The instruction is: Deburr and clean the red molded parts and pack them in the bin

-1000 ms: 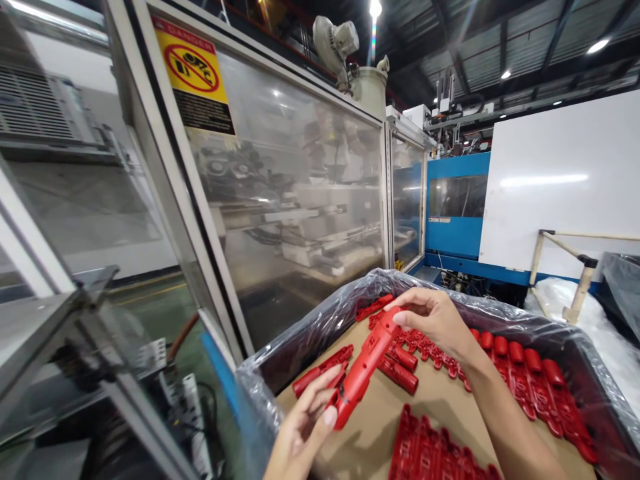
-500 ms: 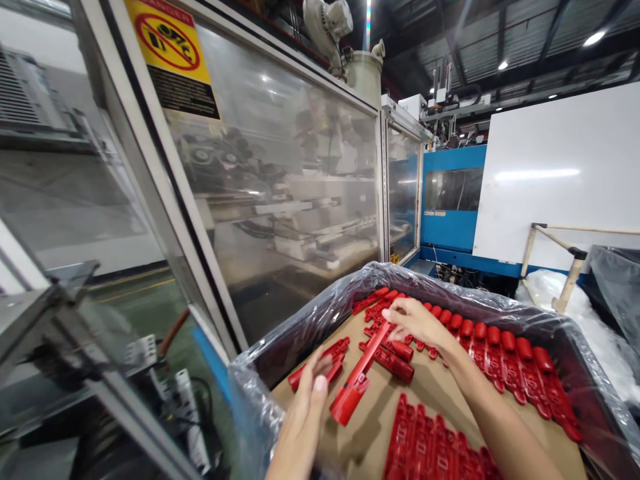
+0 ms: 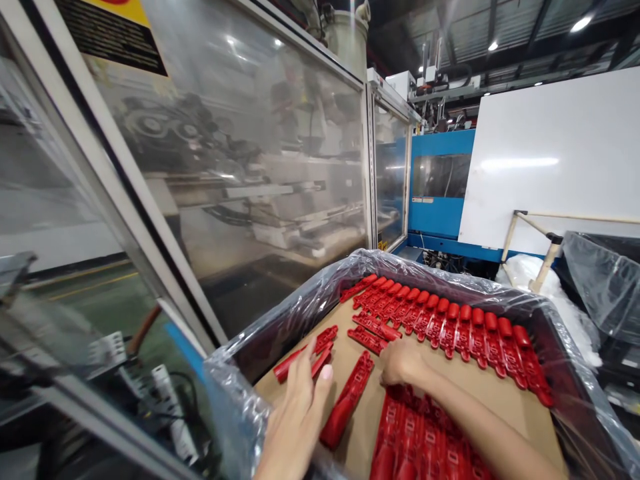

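Note:
My left hand [image 3: 299, 407] is open, fingers stretched out beside two red plastic parts [image 3: 320, 347] that it partly covers. My right hand [image 3: 403, 363] has its fingers curled over the near end of a red plastic part [image 3: 365, 340], and that end is hidden under it. Just behind this part lies a similar one [image 3: 375, 325]. Between my hands a long red part [image 3: 347, 400] with a rounded end rests on the brown cardboard [image 3: 360, 440]. A group of red parts [image 3: 425, 433] lies side by side under my right forearm.
Clear plastic film [image 3: 300, 300] lines the dark box around the parts. A long row of red parts [image 3: 465, 333] runs along its far side. Beyond stand a framed transparent guard [image 3: 280, 187], a blue machine [image 3: 440, 217] and a pipe frame [image 3: 545, 263].
The long red part that was in my right hand now lies on the cardboard. My right hand has moved down to another part. The view has shifted right and down.

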`<move>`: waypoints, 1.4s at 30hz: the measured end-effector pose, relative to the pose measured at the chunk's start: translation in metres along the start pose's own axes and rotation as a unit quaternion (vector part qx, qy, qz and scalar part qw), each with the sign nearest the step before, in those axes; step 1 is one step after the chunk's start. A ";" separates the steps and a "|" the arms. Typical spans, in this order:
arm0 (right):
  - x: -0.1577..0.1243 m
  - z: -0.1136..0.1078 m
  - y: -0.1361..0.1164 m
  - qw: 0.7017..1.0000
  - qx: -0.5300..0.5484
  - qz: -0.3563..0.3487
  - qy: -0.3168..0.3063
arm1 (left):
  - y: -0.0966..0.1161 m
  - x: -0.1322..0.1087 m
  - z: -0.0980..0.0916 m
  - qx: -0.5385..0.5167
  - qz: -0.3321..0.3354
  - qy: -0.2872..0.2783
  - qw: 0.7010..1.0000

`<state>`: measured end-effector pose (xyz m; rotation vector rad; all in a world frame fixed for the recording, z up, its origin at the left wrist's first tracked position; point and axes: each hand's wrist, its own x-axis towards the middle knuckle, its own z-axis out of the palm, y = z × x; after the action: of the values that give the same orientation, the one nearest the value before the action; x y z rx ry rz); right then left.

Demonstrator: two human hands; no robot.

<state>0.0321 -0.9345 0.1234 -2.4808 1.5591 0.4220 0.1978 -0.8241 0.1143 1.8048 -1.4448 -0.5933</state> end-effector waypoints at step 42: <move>-0.071 -0.079 0.048 0.667 0.597 -0.325 0.304 | -0.015 -0.001 -0.006 -0.130 0.150 0.003 0.980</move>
<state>-0.0293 -0.9184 0.2211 -1.7751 0.4734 -1.2423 0.2119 -0.8202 0.1061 1.3554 -1.5209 -0.5878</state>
